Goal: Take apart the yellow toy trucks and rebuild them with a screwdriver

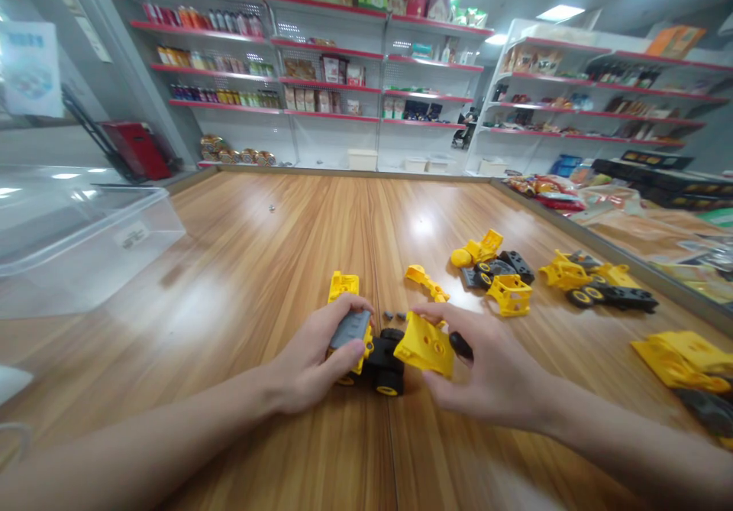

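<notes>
My left hand grips a toy truck by its grey-roofed yellow cab; its black chassis and yellow-hubbed wheels stand on the table. Between the thumb and fingers of my right hand is a yellow toy truck panel with round holes, tilted at the rear of the chassis. Whether panel and chassis touch, I cannot tell. A dark, rounded handle-like piece also sits in the right hand, its rest hidden. Small grey pieces lie just behind the truck. Beyond my left fingers is another yellow part.
A yellow toy arm lies past my right hand. Toy vehicle parts and more vehicles spread to the right, with another at the near right. A clear plastic bin stands left on the wooden table.
</notes>
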Motion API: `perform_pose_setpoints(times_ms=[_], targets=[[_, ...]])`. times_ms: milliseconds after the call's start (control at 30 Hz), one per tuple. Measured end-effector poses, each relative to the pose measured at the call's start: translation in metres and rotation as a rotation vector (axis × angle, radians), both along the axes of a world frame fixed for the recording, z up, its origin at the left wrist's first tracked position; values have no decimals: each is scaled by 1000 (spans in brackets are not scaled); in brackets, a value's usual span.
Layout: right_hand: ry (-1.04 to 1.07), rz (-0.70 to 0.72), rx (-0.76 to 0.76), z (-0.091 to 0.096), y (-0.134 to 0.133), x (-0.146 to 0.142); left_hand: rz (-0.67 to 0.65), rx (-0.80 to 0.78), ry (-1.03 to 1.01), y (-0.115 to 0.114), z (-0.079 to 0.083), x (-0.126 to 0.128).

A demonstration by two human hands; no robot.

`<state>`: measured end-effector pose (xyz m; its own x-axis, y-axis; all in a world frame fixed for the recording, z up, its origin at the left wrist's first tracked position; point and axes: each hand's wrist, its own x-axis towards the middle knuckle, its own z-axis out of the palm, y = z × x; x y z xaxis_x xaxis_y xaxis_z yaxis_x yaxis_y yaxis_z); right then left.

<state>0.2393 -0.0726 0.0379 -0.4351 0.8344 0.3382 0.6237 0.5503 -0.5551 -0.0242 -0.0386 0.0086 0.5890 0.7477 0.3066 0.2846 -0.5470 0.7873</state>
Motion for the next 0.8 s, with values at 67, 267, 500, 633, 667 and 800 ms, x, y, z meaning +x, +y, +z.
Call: perform_pose_setpoints(times_ms=[67, 267, 500, 633, 667, 800], targets=[[-2, 12, 27, -7, -6, 2, -87, 5, 38, -4, 0, 0], [0, 154, 39, -15, -9, -4, -270, 52, 82, -8, 1, 1], [-26, 297, 62, -16, -12, 2, -314, -6, 88, -8, -3, 2], [-78, 294, 59, -17, -13, 4, -302, 17, 93, -8, -4, 1], [-82, 282, 53, -17, -14, 4, -297, 22, 93, -8, -4, 1], [-74, 252, 6, -18, -15, 3, -297, 24, 89, -8, -5, 1]])
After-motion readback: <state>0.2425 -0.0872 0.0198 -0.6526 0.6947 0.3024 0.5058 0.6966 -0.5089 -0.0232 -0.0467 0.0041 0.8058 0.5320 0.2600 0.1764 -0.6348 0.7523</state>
